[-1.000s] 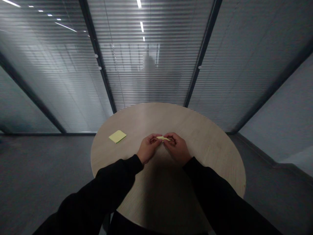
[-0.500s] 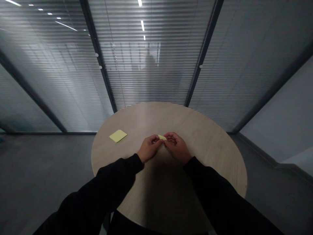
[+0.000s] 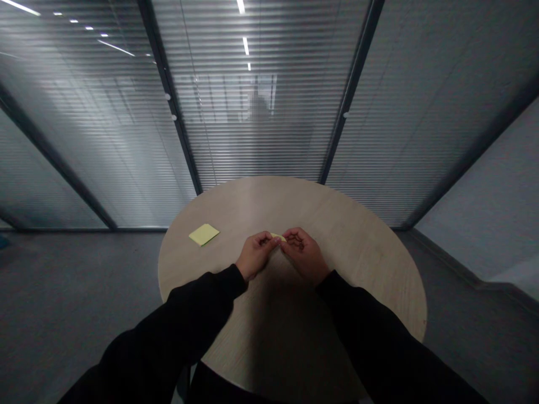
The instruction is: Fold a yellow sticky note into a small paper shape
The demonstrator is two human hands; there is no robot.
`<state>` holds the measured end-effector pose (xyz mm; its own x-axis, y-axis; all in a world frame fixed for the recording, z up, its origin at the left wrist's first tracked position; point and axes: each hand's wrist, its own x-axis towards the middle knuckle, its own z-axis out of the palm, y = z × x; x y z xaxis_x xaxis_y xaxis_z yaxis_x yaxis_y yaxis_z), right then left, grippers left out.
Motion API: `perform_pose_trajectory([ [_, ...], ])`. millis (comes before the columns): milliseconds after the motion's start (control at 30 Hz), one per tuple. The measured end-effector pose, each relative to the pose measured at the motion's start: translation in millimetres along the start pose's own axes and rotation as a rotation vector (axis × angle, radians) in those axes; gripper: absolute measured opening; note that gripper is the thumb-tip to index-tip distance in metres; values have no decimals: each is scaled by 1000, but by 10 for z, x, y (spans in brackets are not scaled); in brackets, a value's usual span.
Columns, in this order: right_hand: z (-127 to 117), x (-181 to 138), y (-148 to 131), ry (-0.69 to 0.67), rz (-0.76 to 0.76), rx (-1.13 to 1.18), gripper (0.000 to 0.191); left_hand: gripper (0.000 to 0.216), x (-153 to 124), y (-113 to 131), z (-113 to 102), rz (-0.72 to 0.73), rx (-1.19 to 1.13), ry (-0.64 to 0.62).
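Observation:
Both my hands meet over the middle of a round wooden table (image 3: pixel 362 264). My left hand (image 3: pixel 255 256) and my right hand (image 3: pixel 304 253) pinch a small folded piece of yellow paper (image 3: pixel 278 237) between their fingertips. Only a thin yellow sliver of it shows between the hands. The fingers of both hands are curled closed around it. Black sleeves cover both my arms.
A pad of yellow sticky notes (image 3: pixel 204 234) lies flat on the table's left side. Glass walls with horizontal blinds and dark frames stand behind the table. Grey carpet surrounds the table on the left and right.
The visible yellow paper has shrunk from a longer strip to a small sliver as my hands closed together. Hands stay at the same spot.

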<state>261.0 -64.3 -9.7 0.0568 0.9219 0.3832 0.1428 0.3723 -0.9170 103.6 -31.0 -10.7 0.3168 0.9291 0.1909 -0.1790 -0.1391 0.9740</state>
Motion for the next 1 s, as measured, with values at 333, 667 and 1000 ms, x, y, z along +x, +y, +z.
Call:
perform_pose_trajectory([
  [333, -161, 57, 65, -24, 79, -144, 29, 48, 23, -60, 8, -112, -150, -147],
  [667, -91, 35, -2, -60, 167, -4, 30, 47, 17, -77, 4, -156, -247, -68],
  [1000, -121, 41, 74, -98, 1, -20, 31, 47, 28, -90, -17, -177, -199, 9],
])
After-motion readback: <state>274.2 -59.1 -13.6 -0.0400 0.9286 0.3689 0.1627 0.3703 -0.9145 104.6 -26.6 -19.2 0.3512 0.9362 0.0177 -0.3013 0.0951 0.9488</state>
